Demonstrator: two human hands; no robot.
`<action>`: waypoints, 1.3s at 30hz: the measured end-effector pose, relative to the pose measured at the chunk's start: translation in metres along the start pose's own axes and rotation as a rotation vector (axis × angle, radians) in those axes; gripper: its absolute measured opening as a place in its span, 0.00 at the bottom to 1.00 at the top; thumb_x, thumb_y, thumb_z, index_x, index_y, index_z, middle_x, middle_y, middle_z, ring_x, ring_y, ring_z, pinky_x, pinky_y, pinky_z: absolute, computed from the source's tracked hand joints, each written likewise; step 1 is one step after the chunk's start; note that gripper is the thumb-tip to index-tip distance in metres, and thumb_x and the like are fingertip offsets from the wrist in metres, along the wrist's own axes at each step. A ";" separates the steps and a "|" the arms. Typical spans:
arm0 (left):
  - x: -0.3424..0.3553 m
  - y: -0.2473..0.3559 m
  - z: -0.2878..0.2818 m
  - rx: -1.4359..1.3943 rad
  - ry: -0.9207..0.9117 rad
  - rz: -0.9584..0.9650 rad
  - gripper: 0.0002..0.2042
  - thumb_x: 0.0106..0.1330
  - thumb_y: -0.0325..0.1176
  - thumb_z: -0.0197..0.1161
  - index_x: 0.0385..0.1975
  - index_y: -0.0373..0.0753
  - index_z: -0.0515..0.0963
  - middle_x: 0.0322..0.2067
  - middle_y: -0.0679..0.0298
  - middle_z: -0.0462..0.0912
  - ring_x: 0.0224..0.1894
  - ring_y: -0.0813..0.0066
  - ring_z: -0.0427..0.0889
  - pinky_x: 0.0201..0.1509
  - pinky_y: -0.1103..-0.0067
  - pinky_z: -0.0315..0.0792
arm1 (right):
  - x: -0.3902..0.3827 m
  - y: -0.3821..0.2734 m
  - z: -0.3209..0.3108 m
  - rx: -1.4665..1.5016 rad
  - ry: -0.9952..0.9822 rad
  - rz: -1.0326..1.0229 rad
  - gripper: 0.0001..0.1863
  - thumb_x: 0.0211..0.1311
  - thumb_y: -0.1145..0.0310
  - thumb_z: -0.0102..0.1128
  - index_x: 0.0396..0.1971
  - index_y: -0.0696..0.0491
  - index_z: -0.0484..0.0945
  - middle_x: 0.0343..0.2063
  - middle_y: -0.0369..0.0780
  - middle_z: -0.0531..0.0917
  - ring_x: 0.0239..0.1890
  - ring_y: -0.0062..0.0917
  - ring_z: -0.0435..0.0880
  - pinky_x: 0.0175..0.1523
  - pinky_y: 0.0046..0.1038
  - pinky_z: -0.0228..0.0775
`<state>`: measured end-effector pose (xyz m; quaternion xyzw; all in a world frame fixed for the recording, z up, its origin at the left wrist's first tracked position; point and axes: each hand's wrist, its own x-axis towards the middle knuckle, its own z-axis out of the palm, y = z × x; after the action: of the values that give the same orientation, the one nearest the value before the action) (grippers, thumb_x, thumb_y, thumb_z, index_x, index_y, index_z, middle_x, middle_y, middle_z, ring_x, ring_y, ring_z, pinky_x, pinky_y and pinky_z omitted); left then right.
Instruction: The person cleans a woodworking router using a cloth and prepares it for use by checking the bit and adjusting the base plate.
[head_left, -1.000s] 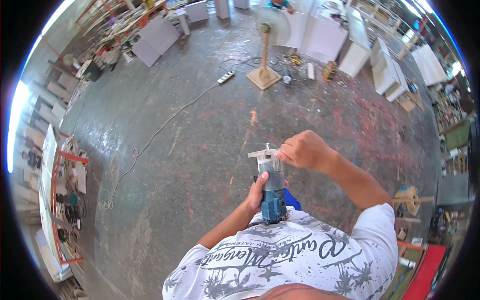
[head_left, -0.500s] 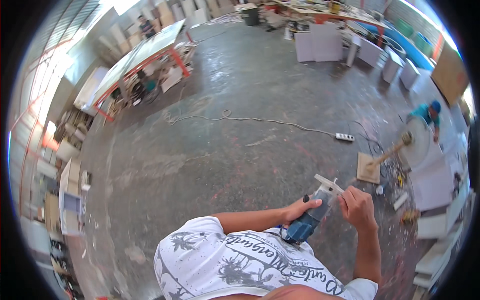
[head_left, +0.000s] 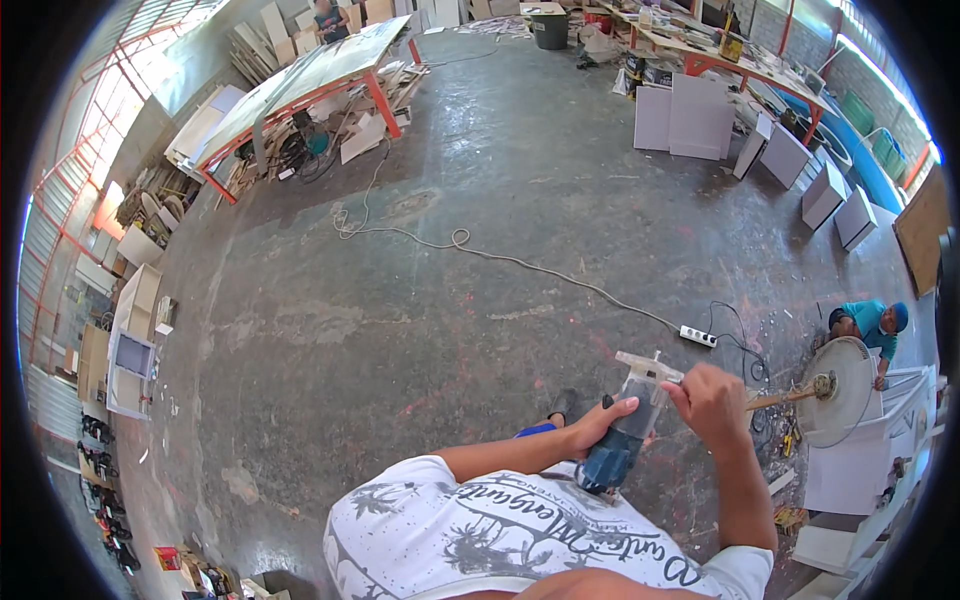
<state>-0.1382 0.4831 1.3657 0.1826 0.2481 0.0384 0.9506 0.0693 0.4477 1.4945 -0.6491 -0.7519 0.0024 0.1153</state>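
A blue and dark grey trim router point(head_left: 617, 452) with a clear guard and a flat pale base plate is held before my chest, its base tilted up and away from me. My left hand point(head_left: 603, 424) is wrapped around its body, the thumb lying across the front. My right hand point(head_left: 712, 400) is closed at the right side of the base, thumb and fingers pinched against its edge. Exactly which part those fingers grip is hidden. A thin bit or pin sticks up beyond the base plate.
A white power strip point(head_left: 698, 336) with a long cable lies on the floor ahead. To the right, a pedestal fan point(head_left: 838, 392) stands near a crouching person point(head_left: 868, 330). White panels point(head_left: 698, 115) lean at the far right, and an orange-legged table point(head_left: 300, 85) stands far left.
The view has shifted, and my foot in a blue-strapped sandal now shows below the router. Both hands keep their places on the router. The crouching person shows more fully.
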 end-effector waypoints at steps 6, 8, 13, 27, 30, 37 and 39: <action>-0.495 0.005 0.102 -0.014 -0.128 0.123 0.36 0.67 0.65 0.61 0.60 0.39 0.74 0.46 0.56 0.86 0.44 0.69 0.87 0.49 0.72 0.81 | 0.021 -0.460 -0.281 0.051 0.008 -0.127 0.14 0.62 0.67 0.68 0.21 0.53 0.73 0.21 0.41 0.74 0.25 0.42 0.79 0.28 0.41 0.69; -0.518 0.052 0.120 0.001 -0.125 0.124 0.35 0.67 0.65 0.61 0.60 0.39 0.74 0.46 0.56 0.86 0.45 0.69 0.87 0.49 0.72 0.81 | 0.056 -0.466 -0.314 0.026 -0.082 -0.106 0.12 0.61 0.66 0.68 0.24 0.53 0.74 0.23 0.41 0.75 0.26 0.41 0.80 0.29 0.40 0.70; -0.377 0.209 0.107 0.043 -0.100 0.158 0.34 0.67 0.65 0.61 0.59 0.39 0.74 0.45 0.56 0.86 0.45 0.69 0.86 0.48 0.71 0.81 | 0.205 -0.314 -0.283 -0.022 -0.161 -0.060 0.11 0.61 0.66 0.68 0.26 0.54 0.75 0.25 0.41 0.77 0.27 0.40 0.81 0.30 0.40 0.70; 0.273 0.674 0.228 0.215 -0.090 0.149 0.33 0.68 0.61 0.62 0.63 0.42 0.70 0.44 0.57 0.85 0.45 0.70 0.85 0.51 0.72 0.78 | 0.572 0.385 -0.281 0.219 0.177 -0.101 0.13 0.62 0.66 0.69 0.23 0.54 0.74 0.22 0.41 0.76 0.22 0.41 0.78 0.27 0.41 0.68; 0.398 0.776 0.284 0.220 -0.056 0.113 0.33 0.68 0.62 0.61 0.63 0.41 0.70 0.44 0.57 0.85 0.45 0.71 0.85 0.51 0.72 0.78 | 0.643 0.552 -0.306 0.109 0.043 -0.101 0.12 0.62 0.66 0.68 0.25 0.54 0.74 0.24 0.42 0.76 0.24 0.42 0.79 0.29 0.41 0.69; 0.656 0.957 0.347 0.198 -0.027 0.199 0.34 0.68 0.63 0.61 0.63 0.40 0.70 0.44 0.57 0.85 0.45 0.70 0.85 0.50 0.71 0.78 | 0.819 0.826 -0.330 0.134 0.038 -0.042 0.13 0.61 0.65 0.69 0.25 0.53 0.73 0.26 0.40 0.77 0.27 0.38 0.82 0.29 0.38 0.70; 0.742 1.021 0.351 0.171 -0.030 0.193 0.35 0.68 0.63 0.61 0.63 0.40 0.70 0.44 0.57 0.85 0.45 0.70 0.85 0.50 0.71 0.77 | 0.868 0.924 -0.310 0.148 -0.009 -0.066 0.15 0.63 0.61 0.68 0.24 0.54 0.74 0.26 0.41 0.77 0.27 0.39 0.81 0.29 0.39 0.70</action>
<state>0.6992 1.4391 1.6845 0.2865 0.2177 0.1055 0.9270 0.9117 1.3961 1.8023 -0.6138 -0.7711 0.0569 0.1596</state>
